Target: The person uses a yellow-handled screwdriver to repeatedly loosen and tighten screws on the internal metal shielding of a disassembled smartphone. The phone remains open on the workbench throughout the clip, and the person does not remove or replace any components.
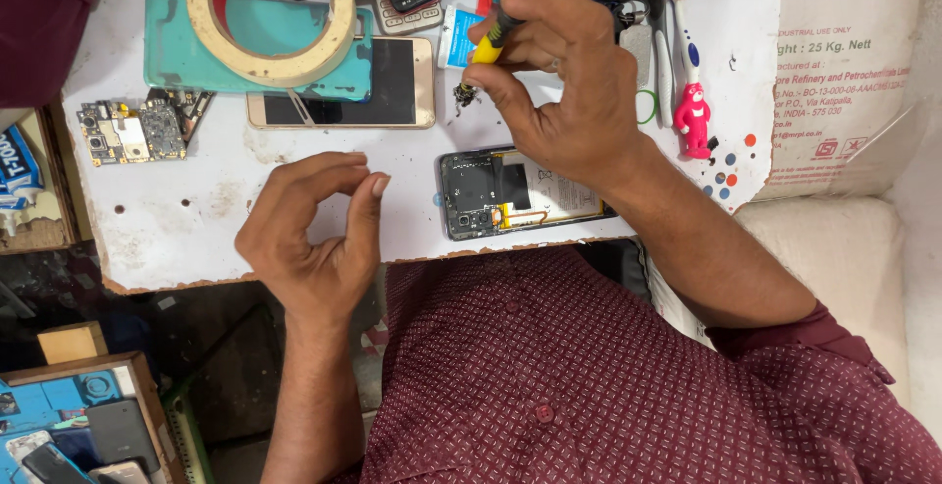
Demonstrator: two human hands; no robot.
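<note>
Right hand [564, 81] pinches a yellow-handled black-tipped screwdriver [488, 44] upper centre, left hand [319, 224] curled empty; a slip could likely gouge the opened black phone body [520, 192] below.

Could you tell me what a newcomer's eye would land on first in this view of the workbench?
Most likely the opened phone with its back cover off, lying at the near edge of the white board, just under the right hand, which grips a yellow-handled tool tip-down. The left hand rests empty beside it, fingers curled. Further back, a big roll of masking tape sits on a teal phone cover, and a pink toothbrush lies at right.
</note>
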